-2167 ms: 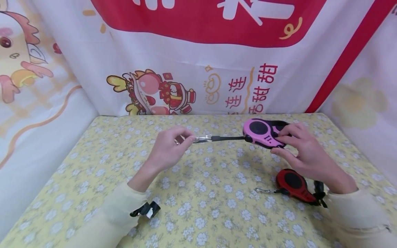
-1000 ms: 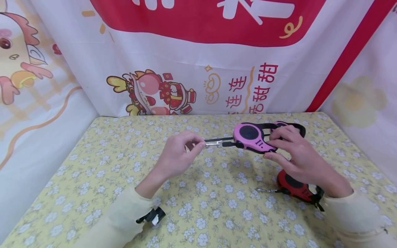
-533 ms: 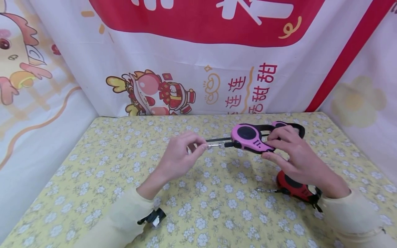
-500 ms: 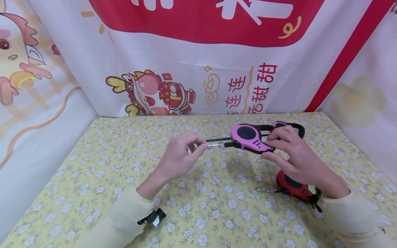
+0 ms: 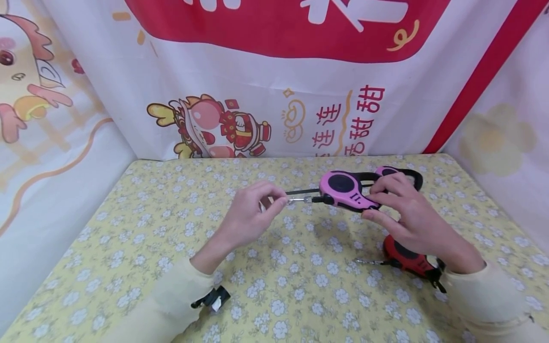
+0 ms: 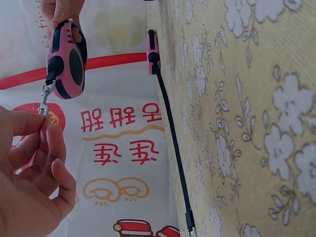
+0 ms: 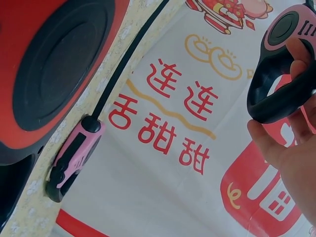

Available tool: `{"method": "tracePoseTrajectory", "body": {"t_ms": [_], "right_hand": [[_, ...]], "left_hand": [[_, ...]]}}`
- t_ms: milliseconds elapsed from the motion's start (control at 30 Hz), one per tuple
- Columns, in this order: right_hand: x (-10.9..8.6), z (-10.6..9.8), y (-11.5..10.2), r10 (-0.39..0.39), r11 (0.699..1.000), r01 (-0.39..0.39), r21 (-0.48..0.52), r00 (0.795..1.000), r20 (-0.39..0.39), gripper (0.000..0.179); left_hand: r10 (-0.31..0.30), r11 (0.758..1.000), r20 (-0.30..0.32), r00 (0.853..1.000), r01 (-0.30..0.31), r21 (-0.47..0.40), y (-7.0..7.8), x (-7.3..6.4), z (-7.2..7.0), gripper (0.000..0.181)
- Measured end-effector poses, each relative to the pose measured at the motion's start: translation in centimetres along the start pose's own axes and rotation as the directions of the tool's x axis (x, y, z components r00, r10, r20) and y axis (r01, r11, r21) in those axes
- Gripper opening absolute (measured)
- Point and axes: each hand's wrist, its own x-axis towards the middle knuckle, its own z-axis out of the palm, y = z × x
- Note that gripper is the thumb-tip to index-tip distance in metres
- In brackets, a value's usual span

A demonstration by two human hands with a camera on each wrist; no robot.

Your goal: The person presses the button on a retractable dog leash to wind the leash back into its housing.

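Head: right hand (image 5: pixel 409 214) grips the pink leash (image 5: pixel 340 185) above the tabletop (image 5: pixel 257 309); left hand (image 5: pixel 250 216) pinches its clip (image 5: pixel 301 199).

Left wrist: far leash (image 6: pixel 154 48) lies with strap (image 6: pixel 169 121) drawn out; the pink leash appears not yet extended.

Right wrist: red leash (image 7: pixel 64 69) unheld.

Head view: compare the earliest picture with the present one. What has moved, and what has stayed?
The hands have drawn closer together: the left hand moved rightward and slightly nearer the person, bringing the metal clip, while the right hand shifted the held pink leash leftward. The clip now sits nearer the leash's case. Neither hand let go. The red leash stayed on the table.
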Motion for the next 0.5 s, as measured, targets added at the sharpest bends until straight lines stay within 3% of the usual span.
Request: {"method": "tracePoseTrajectory", "body": {"t_ms": [233,333,500], "right_hand": [[0.1,-0.3,0.2,-0.009,1.0,0.009,-0.011,1.0,-0.004,0.069],[0.0,-0.7,0.5,0.008,1.0,-0.008,-0.018,1.0,-0.006,0.07],[-0.5,-1.8,1.2,0.057,0.996,-0.055,-0.067,0.998,0.017,0.041]], "left_hand": [[-0.011,1.0,0.012,1.0,0.011,-0.026,0.1,0.2,-0.2,0.012],[-0.06,0.995,0.042,0.997,0.063,-0.079,0.2,0.2,-0.2,0.012],[-0.152,0.946,0.155,0.976,0.189,-0.262,0.2,0.2,0.3,0.025]]}}
